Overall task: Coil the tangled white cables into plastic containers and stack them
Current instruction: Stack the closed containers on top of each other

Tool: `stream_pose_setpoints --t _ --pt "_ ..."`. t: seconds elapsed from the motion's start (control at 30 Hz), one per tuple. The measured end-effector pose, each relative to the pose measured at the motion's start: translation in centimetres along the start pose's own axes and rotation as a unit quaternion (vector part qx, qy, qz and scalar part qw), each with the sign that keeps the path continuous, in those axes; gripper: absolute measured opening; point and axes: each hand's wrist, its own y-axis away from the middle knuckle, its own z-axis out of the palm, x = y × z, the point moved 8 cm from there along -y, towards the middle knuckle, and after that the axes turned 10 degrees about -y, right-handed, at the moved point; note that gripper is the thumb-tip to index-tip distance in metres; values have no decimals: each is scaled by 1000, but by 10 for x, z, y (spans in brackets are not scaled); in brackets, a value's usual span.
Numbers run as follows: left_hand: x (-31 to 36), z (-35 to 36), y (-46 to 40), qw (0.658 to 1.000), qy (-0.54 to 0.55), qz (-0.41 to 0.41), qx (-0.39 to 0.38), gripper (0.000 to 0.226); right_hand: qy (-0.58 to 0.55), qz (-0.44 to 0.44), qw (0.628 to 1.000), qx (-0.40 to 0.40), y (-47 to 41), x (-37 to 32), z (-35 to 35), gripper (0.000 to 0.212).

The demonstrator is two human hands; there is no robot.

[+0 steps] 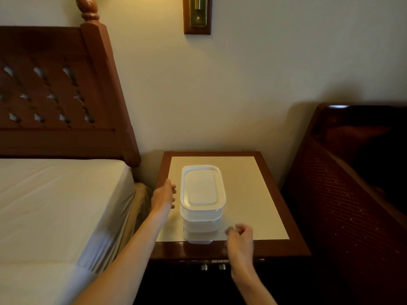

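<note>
The stack of lidded containers [201, 203] is standing on the surface [259, 194], long axis running away from the person. The left hand [164, 195], grip relaxed apart, is hovering just beside its left flank, nearer than the right hand [240, 235], fingers curling on nothing.

The wooden bedside table [284, 219] has a pale inset top. A stack of lidded plastic containers [201, 201] stands on it, toward 7 o'clock.
</note>
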Motion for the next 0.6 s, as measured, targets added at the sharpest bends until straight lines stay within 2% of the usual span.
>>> stream_pose_setpoints --t 0.1,0.23,0.33,0.47,0.6 --pt "-23 26 6 993 -18 10 -112 30 -49 118 987 -101 24 45 24 20" --pt "-29 32 18 987 -31 67 -145 23 -42 121 976 -175 26 55 51 28" --pt "-36 23 14 990 -42 82 -108 17 -15 130 976 -172 14 46 49 26" --pt "-62 13 5 994 36 38 -96 14 37 129 973 -190 -8 34 43 18" --pt "-85 4 7 996 44 15 -71 13 33 35 992 -119 -43 8 36 19"
